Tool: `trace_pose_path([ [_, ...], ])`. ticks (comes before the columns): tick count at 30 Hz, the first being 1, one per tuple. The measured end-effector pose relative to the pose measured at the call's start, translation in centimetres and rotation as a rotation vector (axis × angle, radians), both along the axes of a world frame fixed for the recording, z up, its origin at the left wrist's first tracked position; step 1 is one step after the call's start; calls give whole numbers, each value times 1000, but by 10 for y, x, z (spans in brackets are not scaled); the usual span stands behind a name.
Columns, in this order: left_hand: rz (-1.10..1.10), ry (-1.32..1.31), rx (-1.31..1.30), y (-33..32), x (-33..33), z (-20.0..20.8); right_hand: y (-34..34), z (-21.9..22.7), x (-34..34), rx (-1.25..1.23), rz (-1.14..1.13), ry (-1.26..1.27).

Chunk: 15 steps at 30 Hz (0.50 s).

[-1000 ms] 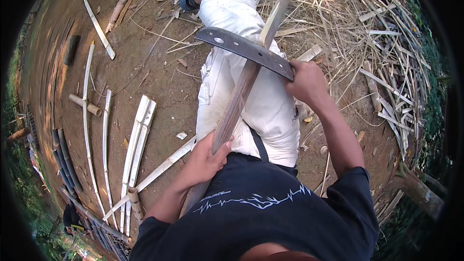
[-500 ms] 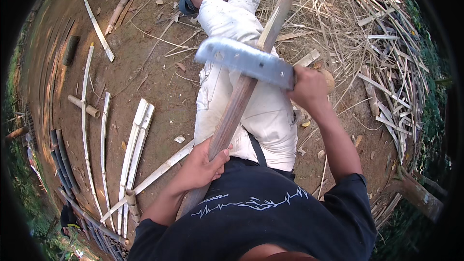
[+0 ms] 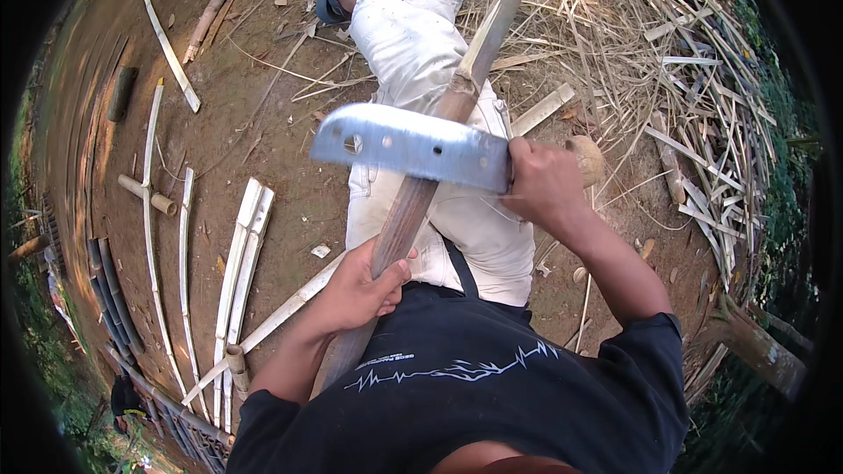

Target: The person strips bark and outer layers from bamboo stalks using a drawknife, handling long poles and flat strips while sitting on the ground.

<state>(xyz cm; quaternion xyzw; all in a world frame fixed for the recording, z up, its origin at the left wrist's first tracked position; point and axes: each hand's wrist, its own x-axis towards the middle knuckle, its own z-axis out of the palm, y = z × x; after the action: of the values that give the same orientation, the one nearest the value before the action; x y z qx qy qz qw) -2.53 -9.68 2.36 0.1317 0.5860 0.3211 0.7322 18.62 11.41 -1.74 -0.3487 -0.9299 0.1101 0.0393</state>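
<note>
Bamboo pole (image 3: 407, 212) slanting over white trousers (image 3: 483, 237). Left hand (image 3: 358, 288) clamped round pole's lower part, forearm angled inward. Right hand (image 3: 546, 183), right of pole, fist tight on machete (image 3: 413, 145) held crosswise over pole, elbow bent.

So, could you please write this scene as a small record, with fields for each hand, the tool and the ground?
left hand: closed around long brown bamboo-like pole
right hand: gripping broad grey metal blade at its handle end
blade position: crosswise over pole; contact unclear
pole position: slanting over white cloth trousers
ground, left: long pale split strips
ground, right: heap of thin straw-coloured slivers
</note>
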Motion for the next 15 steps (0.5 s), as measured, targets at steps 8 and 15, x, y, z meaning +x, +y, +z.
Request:
trace_pose_path([
  [8,6,-71,-15,-1,-2,4,55,-4,1,90,-210,-103],
  [15,-10,14,4,-26,-1,3,119,-6,2,-104,-329,-233],
])
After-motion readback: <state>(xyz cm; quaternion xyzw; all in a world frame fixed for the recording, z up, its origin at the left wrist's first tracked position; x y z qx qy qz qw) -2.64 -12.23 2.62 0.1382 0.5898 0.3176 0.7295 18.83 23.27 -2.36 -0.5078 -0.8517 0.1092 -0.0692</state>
